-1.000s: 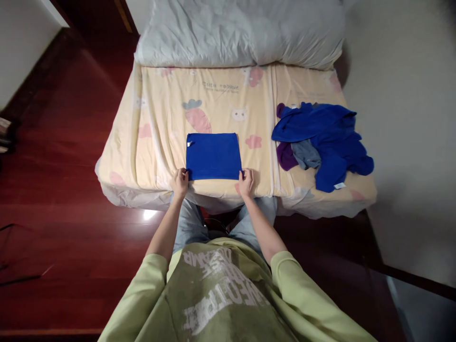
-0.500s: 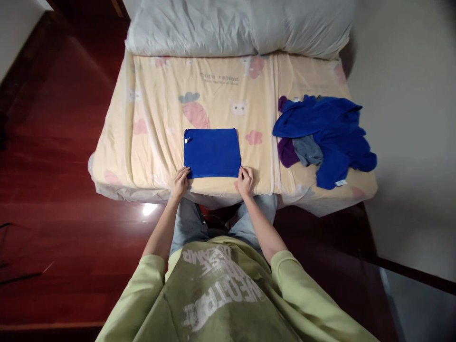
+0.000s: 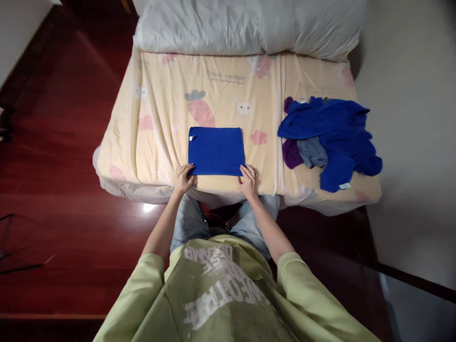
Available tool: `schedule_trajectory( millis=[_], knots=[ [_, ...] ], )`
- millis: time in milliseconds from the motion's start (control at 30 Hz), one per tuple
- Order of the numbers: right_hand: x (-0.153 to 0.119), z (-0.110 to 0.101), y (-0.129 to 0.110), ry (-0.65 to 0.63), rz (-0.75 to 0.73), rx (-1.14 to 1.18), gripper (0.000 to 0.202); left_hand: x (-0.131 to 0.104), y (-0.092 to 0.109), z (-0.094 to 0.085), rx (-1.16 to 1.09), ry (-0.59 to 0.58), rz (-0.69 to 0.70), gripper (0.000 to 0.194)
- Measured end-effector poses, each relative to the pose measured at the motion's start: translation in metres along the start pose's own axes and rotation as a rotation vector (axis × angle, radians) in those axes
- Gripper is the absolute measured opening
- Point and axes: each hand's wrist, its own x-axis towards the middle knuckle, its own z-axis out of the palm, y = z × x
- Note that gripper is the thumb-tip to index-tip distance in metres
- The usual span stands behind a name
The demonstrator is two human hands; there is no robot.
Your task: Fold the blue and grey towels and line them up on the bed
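Observation:
A flat blue cloth [image 3: 215, 151] lies as a neat rectangle near the front edge of the bed, with a small white tag at its upper left. At its lower left corner, my left hand [image 3: 184, 178] is closed, its fingers pinching the cloth's edge. My right hand [image 3: 247, 181] touches the lower right corner, its fingers bent and somewhat apart, with the fingertips on the cloth and the thumb near the edge. Both palms rest close to the mattress edge.
The bed [image 3: 164, 104] has a yellow patterned sheet. To the right lies a crumpled pile of blue cloths [image 3: 342, 133], with a purple cloth [image 3: 292, 154] and a grey cloth [image 3: 313, 153]. A rolled grey quilt [image 3: 249, 28] spans the back.
The whole view has shifted slightly, so the bed appears further right. My right hand's fingers have loosened and spread a little at the corner. The blue cloth keeps its shape.

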Motion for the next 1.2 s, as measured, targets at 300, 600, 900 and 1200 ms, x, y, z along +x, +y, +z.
schedule_trajectory(
  millis=[300, 600, 900, 1200],
  knots=[
    [0.009, 0.005, 0.003, 0.176, 0.109, 0.071, 0.051, 0.008, -0.007, 0.008, -0.142, 0.12, -0.115, 0.051],
    [0.012, -0.003, 0.001, 0.235, 0.172, 0.203, 0.046, 0.008, -0.01, -0.001, -0.267, 0.126, -0.179, 0.032],
    [0.013, -0.003, 0.014, 0.217, 0.352, 0.446, 0.034, 0.006, -0.003, -0.005, -0.42, 0.182, -0.327, 0.037],
    [0.013, 0.002, 0.028, 0.205, 0.484, 0.584, 0.026, 0.002, -0.008, -0.01, -0.54, 0.199, -0.442, 0.05]
  ],
)
